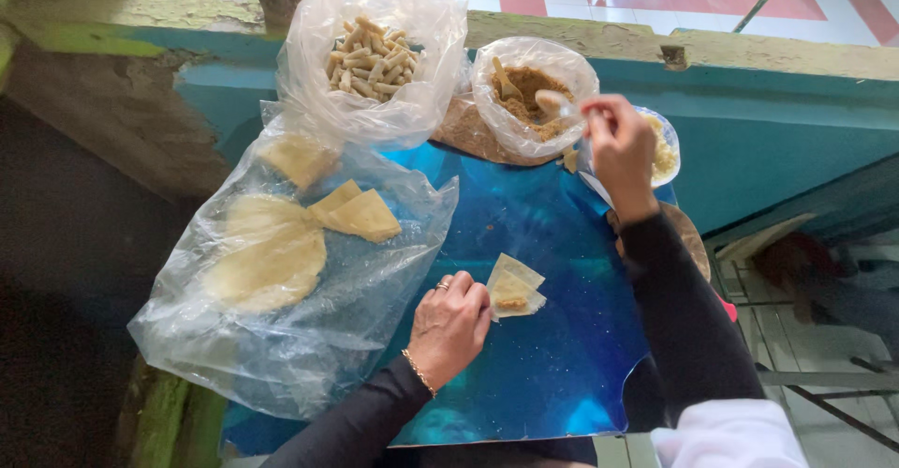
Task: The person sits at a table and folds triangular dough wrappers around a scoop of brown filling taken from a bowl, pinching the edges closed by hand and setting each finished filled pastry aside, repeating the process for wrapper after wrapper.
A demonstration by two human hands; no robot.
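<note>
Shiny blue sheet (543,337) covers the bench, crinkled and reflective; teal wall with a chipped, peeling ledge (749,51) behind it, red-and-white tiled floor beyond.

Near edge of the sheet: left hand (451,326), ring and bracelet, dark sleeve, fingers flat and pressing on a wrapper (513,290), not closed round it. The wrapper is thin, pale dough folded to a triangle with brown filling showing, tip pointing away toward the wall, long axis slanting up-right, lying about mid-sheet.

Left of the wrapper: big clear plastic bag (281,318), wrinkled, holding round flat dough skins and folded triangles.

Farther back: bag of finished rolls (370,56), small tan cylinders. Right of it a bag of brown crumbly filling (529,94). Right hand (618,145) pinches a pale spoon (557,103) at that bag's mouth, fingers closed on the handle. Small bowl (667,150) partly hidden behind this hand.
</note>
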